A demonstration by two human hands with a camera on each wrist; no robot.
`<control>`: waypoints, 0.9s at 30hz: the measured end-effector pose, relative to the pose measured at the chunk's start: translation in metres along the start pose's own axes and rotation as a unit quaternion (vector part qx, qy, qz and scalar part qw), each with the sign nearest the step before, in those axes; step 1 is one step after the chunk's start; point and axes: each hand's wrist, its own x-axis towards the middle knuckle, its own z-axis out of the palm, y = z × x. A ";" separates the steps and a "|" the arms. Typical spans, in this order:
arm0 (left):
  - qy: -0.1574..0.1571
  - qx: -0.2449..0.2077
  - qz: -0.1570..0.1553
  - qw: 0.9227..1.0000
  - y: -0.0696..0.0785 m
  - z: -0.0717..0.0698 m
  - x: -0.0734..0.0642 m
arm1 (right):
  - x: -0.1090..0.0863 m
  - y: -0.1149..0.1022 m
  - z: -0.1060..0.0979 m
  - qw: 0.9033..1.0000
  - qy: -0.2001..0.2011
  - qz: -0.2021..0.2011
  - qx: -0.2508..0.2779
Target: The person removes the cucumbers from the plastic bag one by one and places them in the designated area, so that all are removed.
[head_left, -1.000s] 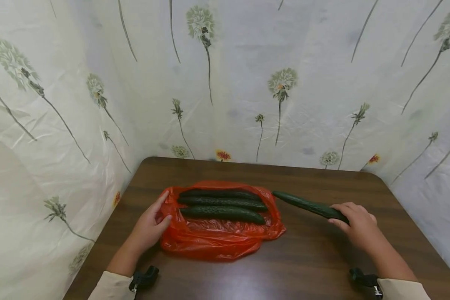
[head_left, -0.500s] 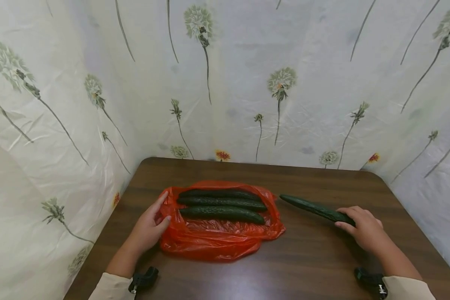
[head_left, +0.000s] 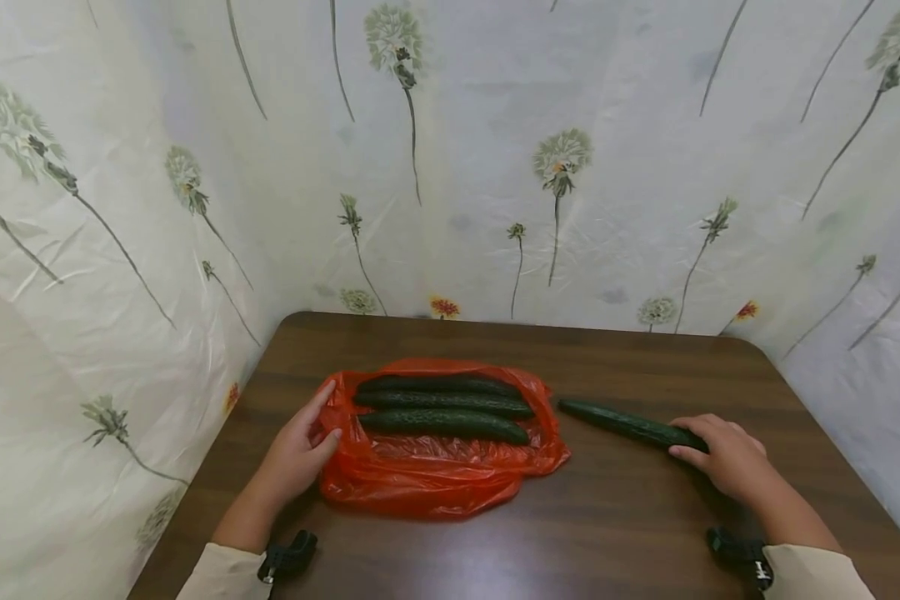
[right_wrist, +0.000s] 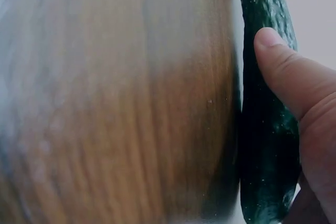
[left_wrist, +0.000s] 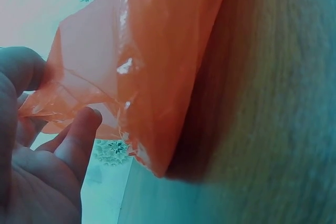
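Observation:
A thin red plastic bag (head_left: 427, 493) lies spread on the table, its mouth turned up. Inside it, several dark green cucumbers (head_left: 444, 425) lie side by side. My left hand (head_left: 292, 460) holds the bag's left edge; in the left wrist view the translucent plastic (left_wrist: 152, 61) runs in between the fingers. To the right of the bag, my right hand (head_left: 729, 460) grips one more cucumber (head_left: 621, 422) near its right end. This cucumber lies low along the tabletop, its left tip close to the bag. The right wrist view has the thumb laid across its bumpy skin (right_wrist: 265, 108).
The brown wooden table (head_left: 585, 525) has rounded far corners. A pale curtain (head_left: 480, 150) printed with dandelions hangs behind it and along both sides. Dark wrist devices (head_left: 292, 554) are strapped at both sleeves.
My right hand has shifted slightly right with its cucumber, away from the bag. The cucumber's left tip has then dropped toward the table. The left hand and the bag stay in place.

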 end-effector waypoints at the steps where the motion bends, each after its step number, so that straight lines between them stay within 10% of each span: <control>1: 0.000 0.001 -0.002 1.000 0.000 0.000 0.000 | 0.001 0.000 -0.002 1.000 -0.004 0.003 -0.002; 11: 0.006 0.010 0.001 1.000 0.000 0.000 0.000 | 0.003 0.000 -0.004 0.999 -0.044 0.020 0.013; 27: 0.007 0.022 -0.006 1.000 0.002 0.000 -0.001 | 0.010 -0.072 -0.011 0.998 0.052 0.005 0.030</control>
